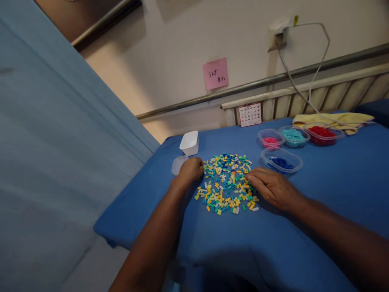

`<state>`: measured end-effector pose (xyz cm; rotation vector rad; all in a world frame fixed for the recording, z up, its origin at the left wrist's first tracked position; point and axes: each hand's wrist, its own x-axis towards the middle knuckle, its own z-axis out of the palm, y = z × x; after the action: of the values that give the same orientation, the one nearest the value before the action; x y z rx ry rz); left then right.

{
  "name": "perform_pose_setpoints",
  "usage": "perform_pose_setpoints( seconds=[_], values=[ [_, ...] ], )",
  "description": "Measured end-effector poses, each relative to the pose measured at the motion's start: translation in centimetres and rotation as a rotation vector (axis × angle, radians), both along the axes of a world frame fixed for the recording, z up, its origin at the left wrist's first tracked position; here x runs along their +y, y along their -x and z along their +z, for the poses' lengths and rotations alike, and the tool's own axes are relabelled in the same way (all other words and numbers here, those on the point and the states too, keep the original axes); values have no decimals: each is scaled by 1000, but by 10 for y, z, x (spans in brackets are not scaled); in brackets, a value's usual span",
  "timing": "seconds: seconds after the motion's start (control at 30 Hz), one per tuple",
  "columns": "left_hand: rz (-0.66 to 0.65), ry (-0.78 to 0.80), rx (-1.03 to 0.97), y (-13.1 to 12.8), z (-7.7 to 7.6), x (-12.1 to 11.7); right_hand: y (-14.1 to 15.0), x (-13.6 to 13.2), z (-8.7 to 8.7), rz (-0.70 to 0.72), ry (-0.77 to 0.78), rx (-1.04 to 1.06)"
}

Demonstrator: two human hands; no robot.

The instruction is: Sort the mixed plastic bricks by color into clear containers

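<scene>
A spread of small plastic bricks [225,182] in yellow, green, blue, white and teal lies on the blue cloth between my hands. My left hand [192,169] is closed at the left edge of the spread, its fingers curled and mostly turned away; what it holds, if anything, is hidden. At the right edge, my right hand [272,188] rests low with its fingers pressed together and bent over the outer bricks. Whatever may be in its fingertips cannot be seen. Just beyond my left hand sits a small clear lid or shallow tub [178,164].
A white tub [190,142] stands at the back left. Clear tubs hold pink pieces [270,140], turquoise pieces [293,135], red pieces [321,133] and dark blue pieces [282,163]. Behind them lie a yellow cloth [331,119] and a white cable [299,91]. A curtain [60,142] hangs left.
</scene>
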<state>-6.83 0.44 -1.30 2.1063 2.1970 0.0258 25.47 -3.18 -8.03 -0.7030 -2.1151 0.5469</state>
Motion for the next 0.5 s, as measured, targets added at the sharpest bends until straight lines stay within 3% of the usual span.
perform_pose_setpoints(
  seconds=[0.17, 0.3, 0.4, 0.5],
  values=[
    [-324, -26, -226, -38, 0, -3, 0, -1, 5, -22, -18, -14],
    [-346, 70, -107, -56, -1, 3, -2, 0, 5, -26, -18, -41],
    [-340, 115, -7, -55, 3, 9, -2, 0, 5, -25, -36, -50],
    [-417, 155, 58, -55, 9, 15, -2, -1, 7, -4, -60, -58]
  ],
)
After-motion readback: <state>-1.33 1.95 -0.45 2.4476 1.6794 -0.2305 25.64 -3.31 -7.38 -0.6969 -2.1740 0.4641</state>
